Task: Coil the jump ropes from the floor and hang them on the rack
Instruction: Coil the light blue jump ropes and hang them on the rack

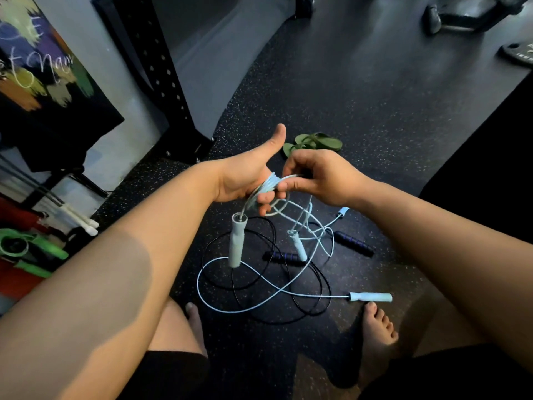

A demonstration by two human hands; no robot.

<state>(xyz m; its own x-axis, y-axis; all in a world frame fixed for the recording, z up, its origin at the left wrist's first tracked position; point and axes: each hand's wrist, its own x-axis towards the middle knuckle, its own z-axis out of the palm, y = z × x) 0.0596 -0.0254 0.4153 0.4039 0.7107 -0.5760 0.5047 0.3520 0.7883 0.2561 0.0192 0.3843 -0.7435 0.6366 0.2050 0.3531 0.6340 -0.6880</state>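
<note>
My left hand (248,174) grips several loops of a light blue jump rope (269,183), thumb up. One of its handles (237,243) hangs down from the hand. My right hand (320,177) pinches the same cord just right of the loops. A second light blue rope (259,304) lies loose on the floor with a handle (372,296) by my right foot and another handle (298,245) in the middle. A black rope (288,290) with dark handles (353,243) is tangled under it.
A pair of green flip-flops (313,142) lies beyond my hands. A black perforated rack upright (161,79) stands at left. Green-handled ropes (31,249) and white handles (80,220) sit at the left edge. My bare feet (377,327) are near the ropes.
</note>
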